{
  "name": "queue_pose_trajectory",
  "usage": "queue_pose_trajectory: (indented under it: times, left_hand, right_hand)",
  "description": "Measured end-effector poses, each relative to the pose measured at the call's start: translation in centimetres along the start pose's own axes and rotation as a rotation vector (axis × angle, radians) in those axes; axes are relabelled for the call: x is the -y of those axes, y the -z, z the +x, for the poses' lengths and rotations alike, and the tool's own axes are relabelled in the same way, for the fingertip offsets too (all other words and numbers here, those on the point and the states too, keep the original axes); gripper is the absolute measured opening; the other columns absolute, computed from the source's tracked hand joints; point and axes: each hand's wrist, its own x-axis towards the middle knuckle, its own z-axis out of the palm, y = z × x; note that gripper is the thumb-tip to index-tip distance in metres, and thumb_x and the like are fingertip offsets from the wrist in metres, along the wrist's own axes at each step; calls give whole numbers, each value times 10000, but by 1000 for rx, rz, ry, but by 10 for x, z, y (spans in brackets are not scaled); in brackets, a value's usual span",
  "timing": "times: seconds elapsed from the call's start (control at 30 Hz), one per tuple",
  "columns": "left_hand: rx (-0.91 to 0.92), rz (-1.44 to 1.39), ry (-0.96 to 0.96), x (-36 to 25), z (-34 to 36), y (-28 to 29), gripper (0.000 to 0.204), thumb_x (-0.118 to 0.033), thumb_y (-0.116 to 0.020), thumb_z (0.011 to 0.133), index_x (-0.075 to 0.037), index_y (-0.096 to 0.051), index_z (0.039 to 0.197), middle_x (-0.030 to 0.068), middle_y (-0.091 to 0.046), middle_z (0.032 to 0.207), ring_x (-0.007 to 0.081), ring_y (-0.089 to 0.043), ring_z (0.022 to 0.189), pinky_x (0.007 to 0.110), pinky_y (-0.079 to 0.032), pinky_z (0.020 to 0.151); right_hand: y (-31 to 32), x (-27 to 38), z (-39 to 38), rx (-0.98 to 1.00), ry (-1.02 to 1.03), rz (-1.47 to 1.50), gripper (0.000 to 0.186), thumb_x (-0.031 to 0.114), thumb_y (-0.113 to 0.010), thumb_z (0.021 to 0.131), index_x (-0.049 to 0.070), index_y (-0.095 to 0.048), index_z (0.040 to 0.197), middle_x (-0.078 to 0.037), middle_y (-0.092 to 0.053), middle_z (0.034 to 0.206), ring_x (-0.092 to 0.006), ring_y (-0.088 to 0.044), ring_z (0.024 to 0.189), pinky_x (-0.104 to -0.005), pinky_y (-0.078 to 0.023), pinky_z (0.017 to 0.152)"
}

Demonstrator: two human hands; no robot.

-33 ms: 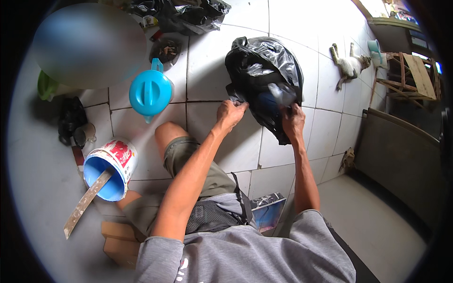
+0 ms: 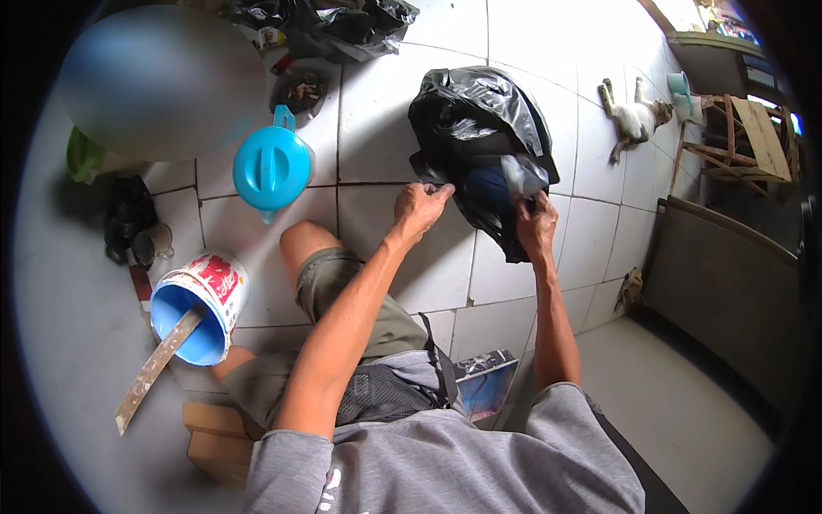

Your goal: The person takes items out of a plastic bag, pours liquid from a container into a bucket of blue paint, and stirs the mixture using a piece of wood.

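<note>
A black plastic bag point(image 2: 479, 120) lies on the white tiled floor point(image 2: 377, 128) in front of me. My left hand point(image 2: 418, 210) pinches the bag's edge on its left side. At the right side of the bag's mouth, my right hand point(image 2: 535, 224) grips the rim. Between the two hands the mouth is held apart, and something dark blue point(image 2: 490, 184) shows inside, beside a bit of clear plastic point(image 2: 524, 176). My bent knee point(image 2: 304, 244) rests on the floor to the left of my left arm.
A blue lidded jug point(image 2: 272, 167) stands left of the bag. A bucket with a blue inside point(image 2: 199, 304) holds a wooden stick point(image 2: 154, 368). More black bags point(image 2: 342, 26) lie at the top. A cat point(image 2: 634, 116) lies by a wooden frame point(image 2: 736, 137).
</note>
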Motion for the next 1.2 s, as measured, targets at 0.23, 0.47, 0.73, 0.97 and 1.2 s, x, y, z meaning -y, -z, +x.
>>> queue_pose_trajectory:
  times: [0.23,0.47,0.73,0.97,1.2]
  left_hand:
    - [-48,43,-71,6,-5,-34,457,-430,-614,693,26,-587,688,149,-585,624,260,-582,632,359,-453,609]
    - [-106,142,-241,37,-9,-7,197,-181,-521,733,7,-549,684,180,-573,634,325,-576,633,383,-444,608]
    - [-147,184,-287,39,-20,11,157,-155,-534,752,-3,-553,716,167,-584,649,313,-576,622,371,-451,604]
    - [-274,340,-398,39,-33,28,103,-122,-567,716,-21,-562,697,131,-583,633,306,-577,621,371,-467,598]
    - [-465,329,-714,25,-41,-28,94,-56,-576,694,-20,-559,779,184,-587,747,345,-582,709,396,-467,627]
  right_hand:
    - [3,-18,-17,90,-225,502,301,244,-603,820,8,-591,1007,-43,-614,872,-126,-544,808,-271,-421,730]
    - [-7,-27,-22,83,-158,655,295,251,-591,834,17,-569,1012,-20,-589,821,-92,-524,750,-238,-411,668]
    - [-1,9,-43,70,-125,649,304,271,-604,829,3,-568,968,-40,-594,783,-101,-544,673,-240,-437,632]
    - [-9,30,-57,43,-144,957,252,195,-596,836,9,-551,999,-43,-596,825,-102,-563,691,-232,-473,649]
    - [-16,23,-57,33,-188,917,267,190,-597,835,16,-537,1029,-35,-587,805,-92,-560,689,-223,-474,635]
